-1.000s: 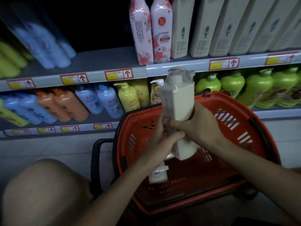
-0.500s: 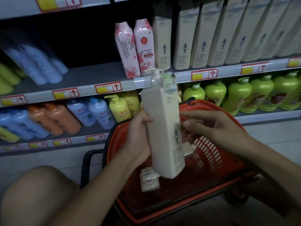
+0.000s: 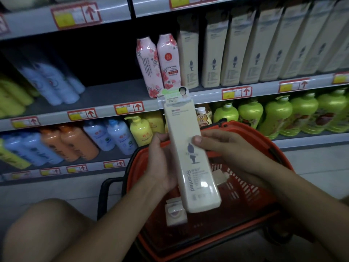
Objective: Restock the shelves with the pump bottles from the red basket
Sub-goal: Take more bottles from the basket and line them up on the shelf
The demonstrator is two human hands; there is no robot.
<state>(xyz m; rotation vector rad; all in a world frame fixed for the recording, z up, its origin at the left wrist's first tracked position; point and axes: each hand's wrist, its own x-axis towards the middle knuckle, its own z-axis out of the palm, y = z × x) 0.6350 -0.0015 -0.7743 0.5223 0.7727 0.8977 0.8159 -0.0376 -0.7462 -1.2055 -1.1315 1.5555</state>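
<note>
While the left hand [image 3: 160, 163] and right hand [image 3: 228, 154] clasp the cream pump bottle [image 3: 190, 157] above the red basket [image 3: 268, 148] — the middle shelf [image 3: 113, 93] lies bare left of the pink bottles [image 3: 158, 63].

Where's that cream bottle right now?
Centre of the head view: the cream bottle is gripped between the left hand and right hand, above the red basket.

Middle shelf [image 3: 105, 95] bears cream bottles [image 3: 232, 53]; pink bottles [image 3: 160, 63] beside.
</note>
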